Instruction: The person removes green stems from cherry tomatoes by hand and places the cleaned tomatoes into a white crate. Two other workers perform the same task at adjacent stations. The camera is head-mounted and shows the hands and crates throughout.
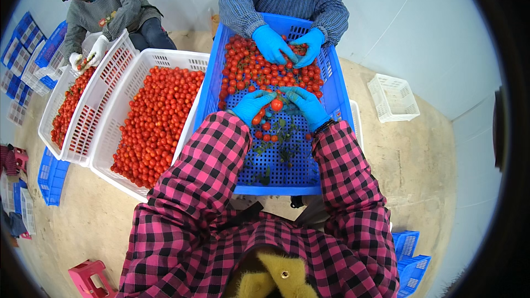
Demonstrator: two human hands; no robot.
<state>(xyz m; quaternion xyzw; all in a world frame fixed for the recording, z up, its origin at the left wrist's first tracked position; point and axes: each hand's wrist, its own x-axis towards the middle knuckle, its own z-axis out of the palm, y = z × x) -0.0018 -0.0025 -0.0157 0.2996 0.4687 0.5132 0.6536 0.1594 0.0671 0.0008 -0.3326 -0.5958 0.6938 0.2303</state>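
My left hand (251,106), in a blue glove, is closed around a few cherry tomatoes (257,119) over a blue perforated plastic crate (340,91). Beside its fingertips is a larger-looking cherry tomato (276,104). Facing it, my right hand (308,107), also blue-gloved, has its fingertips bent in close to that tomato; whether it grips a stem is hidden. Loose red cherry tomatoes (236,70) cover the crate's far half. Under my hands, green leaf and stem scraps (285,136) and several tomatoes (266,137) lie on the perforated floor.
Across the crate, a co-worker's blue-gloved hands (271,45) handle tomatoes. White crates of tomatoes (155,120) stand left, where another person's white-gloved hands (97,51) work. A white basket (393,97), blue crates (51,178) and a pink stool (92,279) are on the floor.
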